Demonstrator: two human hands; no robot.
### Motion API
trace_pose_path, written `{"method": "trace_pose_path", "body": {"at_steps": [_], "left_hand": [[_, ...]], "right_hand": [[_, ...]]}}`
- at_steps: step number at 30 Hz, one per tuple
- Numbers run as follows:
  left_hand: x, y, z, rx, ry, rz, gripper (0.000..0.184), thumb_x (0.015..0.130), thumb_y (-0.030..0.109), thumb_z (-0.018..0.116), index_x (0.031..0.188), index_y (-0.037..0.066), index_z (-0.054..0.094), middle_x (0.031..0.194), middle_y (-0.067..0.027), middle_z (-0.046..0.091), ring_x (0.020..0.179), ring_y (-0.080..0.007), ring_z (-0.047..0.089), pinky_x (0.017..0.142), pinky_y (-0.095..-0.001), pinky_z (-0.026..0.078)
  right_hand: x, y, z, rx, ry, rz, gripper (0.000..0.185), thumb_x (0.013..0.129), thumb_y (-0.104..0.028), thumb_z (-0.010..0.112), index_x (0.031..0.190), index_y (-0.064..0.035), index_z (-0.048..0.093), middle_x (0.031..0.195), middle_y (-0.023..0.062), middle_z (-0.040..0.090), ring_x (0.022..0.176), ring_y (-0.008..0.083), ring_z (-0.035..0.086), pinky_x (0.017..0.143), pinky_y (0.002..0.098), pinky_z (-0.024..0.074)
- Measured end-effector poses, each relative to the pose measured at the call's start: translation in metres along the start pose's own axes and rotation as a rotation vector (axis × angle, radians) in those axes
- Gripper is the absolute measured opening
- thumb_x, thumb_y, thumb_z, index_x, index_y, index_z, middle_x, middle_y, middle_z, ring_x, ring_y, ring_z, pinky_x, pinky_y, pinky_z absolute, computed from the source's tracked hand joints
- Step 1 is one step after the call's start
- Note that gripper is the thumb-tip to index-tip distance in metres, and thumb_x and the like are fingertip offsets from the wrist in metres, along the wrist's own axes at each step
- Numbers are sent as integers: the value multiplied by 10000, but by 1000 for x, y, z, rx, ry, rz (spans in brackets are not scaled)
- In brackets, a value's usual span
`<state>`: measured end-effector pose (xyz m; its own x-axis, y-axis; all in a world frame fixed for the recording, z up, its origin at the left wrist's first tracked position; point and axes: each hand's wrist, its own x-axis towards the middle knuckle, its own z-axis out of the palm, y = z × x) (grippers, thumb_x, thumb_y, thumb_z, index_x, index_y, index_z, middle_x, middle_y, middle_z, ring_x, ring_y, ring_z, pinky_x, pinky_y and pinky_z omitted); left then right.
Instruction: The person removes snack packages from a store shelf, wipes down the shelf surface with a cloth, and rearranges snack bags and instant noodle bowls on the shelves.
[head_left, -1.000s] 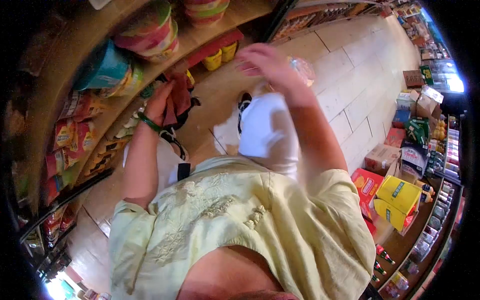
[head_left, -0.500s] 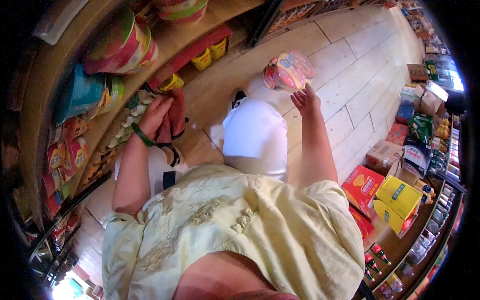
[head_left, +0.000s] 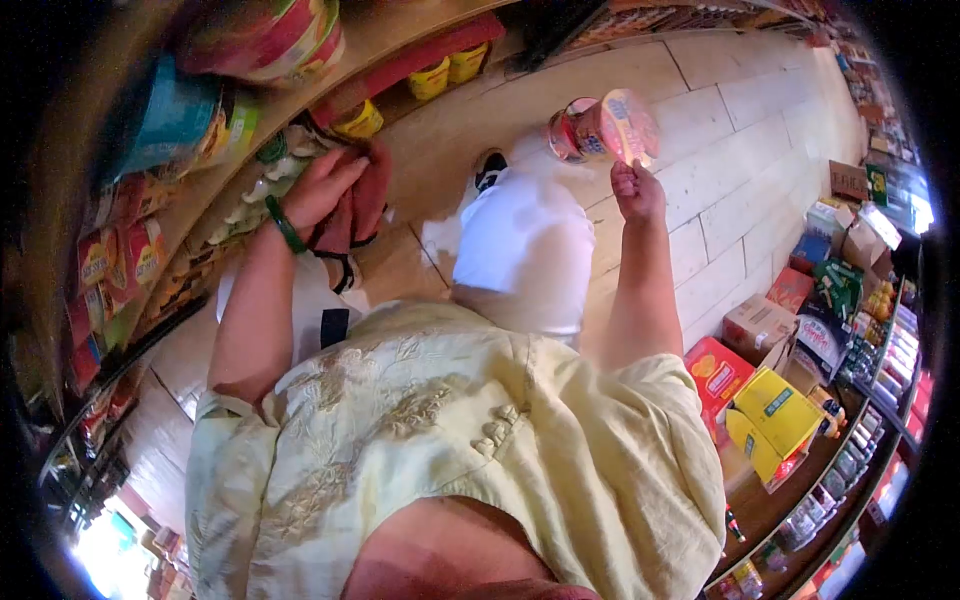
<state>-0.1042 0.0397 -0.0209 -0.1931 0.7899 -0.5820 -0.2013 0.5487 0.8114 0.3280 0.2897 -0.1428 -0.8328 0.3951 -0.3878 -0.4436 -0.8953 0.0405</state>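
Note:
My left hand (head_left: 322,188), with a green bangle on the wrist, is closed around a reddish-brown cloth (head_left: 364,200) beside the lower shelf on the left. Ahead and to the right, my right hand (head_left: 638,190) has its fingers curled in a pinch at the near edge of a pink and red instant noodle tub (head_left: 628,125). The tub is tilted, its printed lid turned to the right, above the tiled floor. Blur hides exactly how the fingertips meet its rim.
Large tubs (head_left: 275,40) and a teal tub (head_left: 165,115) stand on the curved wooden shelf at left. Yellow cups (head_left: 428,78) sit lower down. At right are a yellow carton (head_left: 775,415), a red box (head_left: 718,375) and shelves of bottles. My knee (head_left: 525,240) is between my arms.
The fingers of my right hand have closed at the tub's edge, and the tub has turned. The view has shifted slightly. My left hand stays on the cloth.

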Motion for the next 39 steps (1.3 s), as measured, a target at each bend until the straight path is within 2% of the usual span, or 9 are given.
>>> {"method": "trace_pose_path", "body": {"at_steps": [1, 2, 4, 16, 18, 25, 33, 36, 39], "left_hand": [[-1, -1, 0, 35, -9, 27, 308, 865, 222, 501, 1109, 34, 503, 1017, -19, 550, 930, -99, 494, 829, -238, 387], [-2, 0, 0, 72, -19, 57, 310, 864, 225, 503, 1109, 35, 503, 1015, -19, 550, 929, -97, 492, 830, -239, 386], [-4, 0, -1, 94, -14, 40, 309, 863, 228, 505, 1105, 35, 504, 1003, -16, 551, 919, -93, 490, 823, -237, 388], [-1, 1, 1, 162, -97, 109, 363, 852, 226, 511, 1132, -2, 473, 1067, -49, 539, 971, -121, 486, 851, -244, 377], [1, -3, -3, 197, -81, 116, 374, 851, 230, 511, 1140, -5, 468, 1079, -56, 537, 983, -126, 485, 861, -247, 372], [1, -10, -9, 163, -88, 149, 395, 844, 245, 516, 1149, -1, 467, 1093, -72, 538, 997, -137, 487, 876, -259, 371], [-5, -6, -9, 245, -14, 131, 391, 835, 249, 533, 1132, 0, 482, 1056, -81, 563, 963, -144, 512, 845, -260, 395], [0, -12, -10, 312, -52, 185, 365, 826, 259, 547, 1075, -3, 498, 1018, -81, 573, 944, -149, 520, 830, -270, 402], [1, -10, -8, 318, -48, 132, 347, 835, 244, 534, 1085, 8, 489, 1033, -72, 559, 964, -152, 504, 853, -279, 390]], "right_hand": [[-4, 2, 3, -2, 205, -224, 131, 856, -81, 472, 853, 39, 422, 753, 135, 503, 600, 215, 541, 614, 308, 532], [-5, 3, 6, -8, 210, -215, 131, 856, -81, 472, 853, 39, 422, 753, 135, 503, 600, 215, 541, 614, 308, 532], [0, 29, 41, -295, 713, -714, 111, 857, -67, 461, 851, 41, 436, 765, 143, 516, 652, 228, 555, 656, 317, 533], [-11, 59, 144, -689, 476, -808, 66, 823, 0, 482, 858, 28, 434, 767, 155, 541, 685, 244, 568, 673, 350, 526], [2, 66, 175, -678, 319, -764, 89, 838, -15, 472, 913, 35, 467, 843, 159, 540, 778, 248, 548, 738, 350, 493], [91, 39, 234, -659, 90, -599, 164, 812, -35, 515, 949, 48, 479, 834, 144, 564, 762, 255, 572, 727, 378, 522], [178, 30, 262, -689, 211, -652, 146, 820, -60, 507, 926, 40, 508, 841, 148, 559, 792, 259, 577, 711, 367, 544], [192, 27, 268, -725, 63, -644, 138, 819, -31, 514, 924, 56, 491, 823, 123, 541, 764, 220, 554, 783, 384, 518], [220, -7, 255, -793, 182, -640, 153, 810, -35, 528, 930, 54, 495, 808, 119, 543, 755, 224, 559, 763, 373, 527]]}}
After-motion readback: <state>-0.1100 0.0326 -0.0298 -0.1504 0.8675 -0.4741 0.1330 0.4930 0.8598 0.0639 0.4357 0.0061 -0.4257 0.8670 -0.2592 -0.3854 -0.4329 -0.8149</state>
